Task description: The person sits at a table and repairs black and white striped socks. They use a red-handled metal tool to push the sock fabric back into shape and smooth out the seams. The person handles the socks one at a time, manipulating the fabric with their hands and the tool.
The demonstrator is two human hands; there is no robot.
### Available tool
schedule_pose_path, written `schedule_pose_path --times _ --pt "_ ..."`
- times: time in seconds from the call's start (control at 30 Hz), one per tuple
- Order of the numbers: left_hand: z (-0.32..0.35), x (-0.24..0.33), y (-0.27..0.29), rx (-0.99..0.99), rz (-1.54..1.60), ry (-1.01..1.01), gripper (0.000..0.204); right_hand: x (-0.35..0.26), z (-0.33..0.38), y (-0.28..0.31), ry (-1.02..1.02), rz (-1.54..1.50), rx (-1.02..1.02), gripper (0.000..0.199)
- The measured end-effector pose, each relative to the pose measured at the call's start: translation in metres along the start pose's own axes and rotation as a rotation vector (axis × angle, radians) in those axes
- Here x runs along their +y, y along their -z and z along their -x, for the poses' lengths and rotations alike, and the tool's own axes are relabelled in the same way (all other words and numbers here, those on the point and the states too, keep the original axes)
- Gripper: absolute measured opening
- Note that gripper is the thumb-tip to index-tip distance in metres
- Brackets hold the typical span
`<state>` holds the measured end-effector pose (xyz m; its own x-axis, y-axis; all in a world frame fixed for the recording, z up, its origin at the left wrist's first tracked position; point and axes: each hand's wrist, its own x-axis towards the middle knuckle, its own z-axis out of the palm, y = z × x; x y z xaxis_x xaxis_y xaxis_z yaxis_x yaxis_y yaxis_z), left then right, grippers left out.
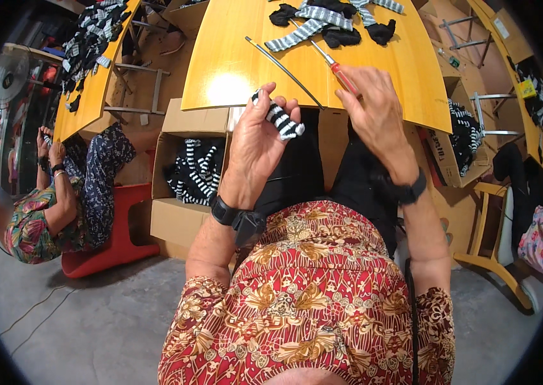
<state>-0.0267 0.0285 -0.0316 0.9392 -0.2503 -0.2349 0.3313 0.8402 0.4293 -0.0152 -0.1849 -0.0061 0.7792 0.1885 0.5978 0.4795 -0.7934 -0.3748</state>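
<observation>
At frame centre, the left hand (255, 144) closes its grip on a small black-and-white striped knit sock (279, 119). The right hand (374, 112) pinches a red-handled metal rod (328, 59) lying on the yellow wooden desk (233, 64). Finished-looking striped socks (323, 22) lie at top; a cardboard box (181, 212) lower left holds more.

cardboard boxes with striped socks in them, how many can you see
2: one open cardboard box on the floor to the left of the left hand, and one tilted box under the table edge to the right of the right hand. Others may be hidden.
</observation>
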Motion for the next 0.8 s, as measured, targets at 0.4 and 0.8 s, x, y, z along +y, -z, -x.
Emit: schedule_pose_path --times 0.4,0.8 --pt "-0.026 0.019 0.018 0.024 0.376 0.030 0.026 -0.012 0.039 0.022 -0.528 -0.559 -0.208 0.033" --pt "-0.036 0.031 0.006 0.016 0.452 0.029 0.041 -0.046 0.097 0.089 -0.301 -0.677 -0.234 0.037"
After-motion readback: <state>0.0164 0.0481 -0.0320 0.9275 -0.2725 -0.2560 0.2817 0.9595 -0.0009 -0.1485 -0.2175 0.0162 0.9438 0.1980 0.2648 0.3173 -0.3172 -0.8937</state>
